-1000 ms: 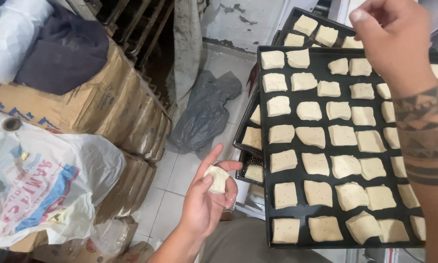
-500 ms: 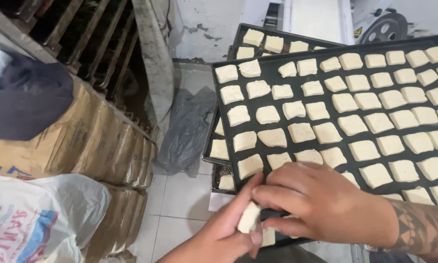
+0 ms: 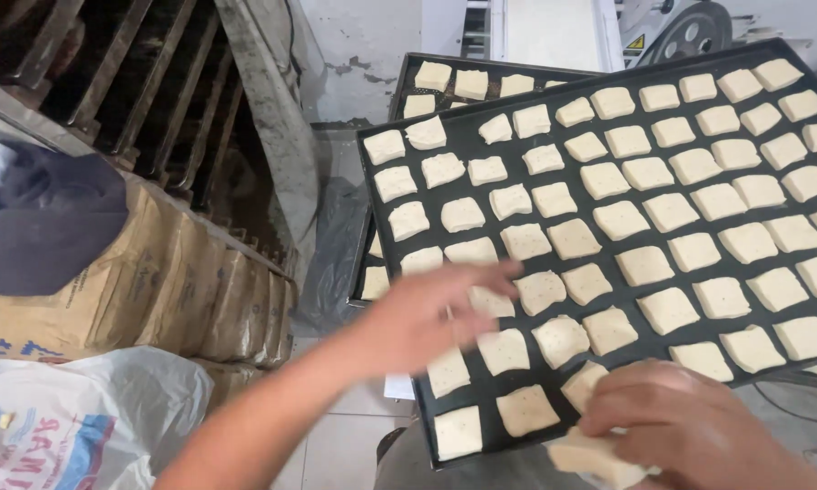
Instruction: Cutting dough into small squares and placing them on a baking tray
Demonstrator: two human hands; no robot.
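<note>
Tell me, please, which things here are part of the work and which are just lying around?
In use: black baking tray, square dough pieces, left hand, right hand holding a dough stack.

Lying about: brown paper sacks, white plastic bag, dark cloth.

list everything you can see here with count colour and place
dough squares: dozens, pale cream, in rows on the top tray
top tray: one, black, centre and right
lower tray: at least one, black, under and behind the top tray, holding more squares
stacked sacks: several, brown, left
dark cloth: one, navy, on the sacks
plastic bag: one, white with print, bottom left
left hand: open, blurred, over the tray's near-left rows
right hand: bottom right, fingers on a dough piece at the tray edge
</note>
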